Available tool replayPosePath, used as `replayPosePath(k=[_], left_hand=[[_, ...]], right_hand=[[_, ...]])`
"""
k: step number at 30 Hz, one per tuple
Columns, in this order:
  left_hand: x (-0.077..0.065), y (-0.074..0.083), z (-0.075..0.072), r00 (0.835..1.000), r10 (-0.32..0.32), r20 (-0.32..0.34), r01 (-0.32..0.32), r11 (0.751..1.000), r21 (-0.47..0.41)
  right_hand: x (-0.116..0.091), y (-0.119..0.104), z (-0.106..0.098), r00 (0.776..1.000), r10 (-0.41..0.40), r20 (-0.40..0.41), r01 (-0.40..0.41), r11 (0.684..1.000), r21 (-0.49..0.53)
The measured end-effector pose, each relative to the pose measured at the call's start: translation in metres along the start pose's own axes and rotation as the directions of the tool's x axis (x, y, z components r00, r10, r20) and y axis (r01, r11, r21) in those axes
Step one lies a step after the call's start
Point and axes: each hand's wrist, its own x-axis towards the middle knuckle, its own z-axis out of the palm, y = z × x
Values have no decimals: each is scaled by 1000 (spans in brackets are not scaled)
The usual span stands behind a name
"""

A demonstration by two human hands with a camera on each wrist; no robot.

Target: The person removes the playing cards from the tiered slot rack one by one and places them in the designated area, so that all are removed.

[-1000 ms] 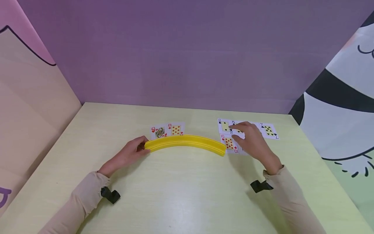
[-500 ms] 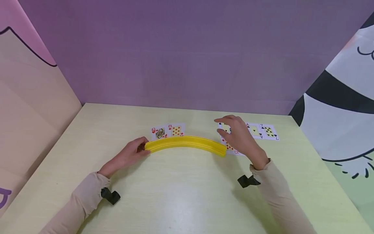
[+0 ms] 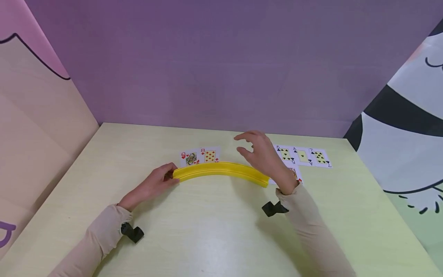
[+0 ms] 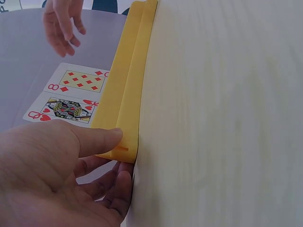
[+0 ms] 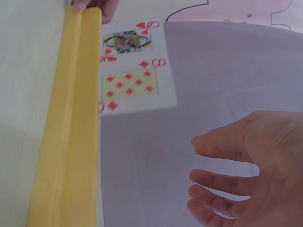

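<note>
My left hand (image 3: 154, 186) pinches the left end of a yellow curved playing card holder (image 3: 221, 168), thumb on top and fingers below in the left wrist view. Two playing cards stand in the holder's left half: a queen of hearts (image 4: 68, 109) and an eight of diamonds (image 4: 81, 80), their lower edges hidden by it. My right hand (image 3: 261, 154) hovers over the holder's right part, thumb and fingers spread apart and curved, with nothing between them. In the right wrist view, the right hand (image 5: 265, 170) is to one side of the two cards.
Right of my right hand lie a black five (image 3: 285, 154), a black ace (image 3: 302, 156) and a black seven (image 3: 320, 157) in a row. A red face card (image 3: 297, 174) shows partly below them. A purple wall (image 3: 221, 69) rises behind the pale table (image 3: 194, 231).
My right hand has moved left from over the loose cards to above the holder's right part, uncovering the five and ace. The left hand and holder stay in place.
</note>
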Motion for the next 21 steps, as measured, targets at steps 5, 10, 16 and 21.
replayPosePath(k=[5,10,16,21], left_hand=[[2,1,2,1000,4,2,-4,1000,-5],[2,2,3,1000,2,4,-2,1000,-8],[3,2,3,1000,1,6,-1,1000,-7],[1,3,2,1000,-1,7,1,1000,-2]], right_hand=[[8,-13,4,1000,-20,-7,20,1000,14],[15,-23,8,999,-35,-6,36,999,36],[17,-28,18,999,-46,-4,46,997,68],[17,-26,36,999,-5,46,1,995,97]])
